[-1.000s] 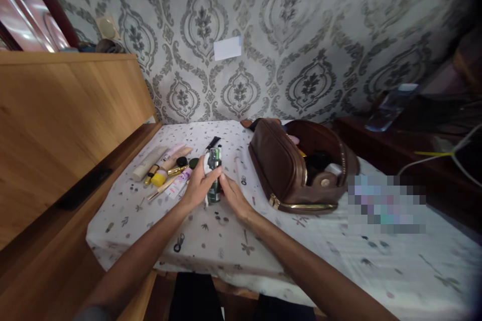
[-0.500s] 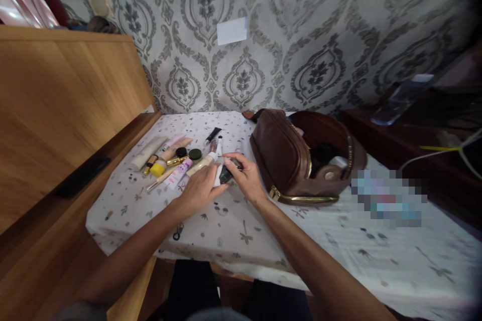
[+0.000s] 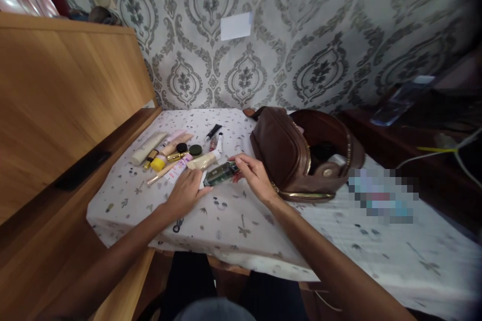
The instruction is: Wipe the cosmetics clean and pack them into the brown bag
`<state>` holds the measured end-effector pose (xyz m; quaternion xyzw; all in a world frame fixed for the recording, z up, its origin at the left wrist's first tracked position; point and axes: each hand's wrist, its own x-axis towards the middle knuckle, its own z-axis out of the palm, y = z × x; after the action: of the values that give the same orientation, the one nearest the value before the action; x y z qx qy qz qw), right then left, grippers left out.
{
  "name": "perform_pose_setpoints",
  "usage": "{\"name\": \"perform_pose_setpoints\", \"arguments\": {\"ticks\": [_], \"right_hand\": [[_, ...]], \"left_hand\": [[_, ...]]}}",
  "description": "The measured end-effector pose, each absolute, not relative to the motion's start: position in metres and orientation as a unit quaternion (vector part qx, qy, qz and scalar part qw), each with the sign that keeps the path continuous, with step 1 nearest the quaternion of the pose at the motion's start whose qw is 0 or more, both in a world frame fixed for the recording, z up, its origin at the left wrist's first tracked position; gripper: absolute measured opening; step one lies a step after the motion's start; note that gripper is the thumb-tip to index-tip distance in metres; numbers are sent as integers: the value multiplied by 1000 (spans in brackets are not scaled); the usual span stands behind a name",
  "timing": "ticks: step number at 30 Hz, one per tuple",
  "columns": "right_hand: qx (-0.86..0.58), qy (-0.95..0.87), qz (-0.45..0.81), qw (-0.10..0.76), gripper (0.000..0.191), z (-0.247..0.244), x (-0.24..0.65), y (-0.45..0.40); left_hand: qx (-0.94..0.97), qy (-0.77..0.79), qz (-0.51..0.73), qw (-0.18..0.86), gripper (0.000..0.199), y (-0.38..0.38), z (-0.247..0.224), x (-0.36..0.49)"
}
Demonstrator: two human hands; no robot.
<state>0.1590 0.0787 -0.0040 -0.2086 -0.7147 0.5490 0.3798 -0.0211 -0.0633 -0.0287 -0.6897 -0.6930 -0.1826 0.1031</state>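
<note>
A small dark green bottle lies slantwise between my two hands, above the patterned cloth. My right hand is closed on its dark upper end, and a bit of something reddish shows under those fingers. My left hand grips the lower end, where a white, tissue-like piece sits between fingers and bottle. Just beyond the left hand are a cream tube and a pink and white tube. To the right of my right hand stands an unzipped brown leather bag.
Several cosmetics lie at the left, among them a large pale tube, a yellow-capped item and a dark green jar. A black tube lies behind. A wooden panel rises on the left; a clear bottle is far right.
The dark green bottle, mostly covered by my fingers before, now shows along its length. My left hand has shifted left and slightly down, away from my right hand.
</note>
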Motion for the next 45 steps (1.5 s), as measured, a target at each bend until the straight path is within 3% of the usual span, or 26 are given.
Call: {"name": "perform_pose_setpoints", "arguments": {"ticks": [5,10,16,21,26,30,33,36,45], "right_hand": [[-235,-641,611,401,54,-11,163,74],[-243,-671,570,407,54,-14,163,71],[-265,-684,574,364,59,-24,165,76],[-278,-665,594,357,57,-28,163,77],[-216,-696,586,353,50,-20,167,73],[-209,-684,606,347,46,-18,168,69],[-214,-676,620,335,48,-19,166,66],[-208,-686,611,336,47,-20,167,65],[-254,-749,502,349,47,-28,168,71]], "left_hand": [[-700,-669,-152,197,39,-45,-18,5],[-735,-627,-133,222,50,-23,-3,35],[-736,-645,-128,159,52,-26,-13,17],[-704,-691,-144,79,36,-46,-23,-28],[-707,-690,-152,31,33,-52,-24,-49],[-702,-689,-152,98,36,-49,-23,-39],[-713,-663,-140,180,51,-45,-17,-16],[-752,-614,-132,198,61,-35,-9,10],[-723,-674,-92,122,39,-28,-19,-28]]}}
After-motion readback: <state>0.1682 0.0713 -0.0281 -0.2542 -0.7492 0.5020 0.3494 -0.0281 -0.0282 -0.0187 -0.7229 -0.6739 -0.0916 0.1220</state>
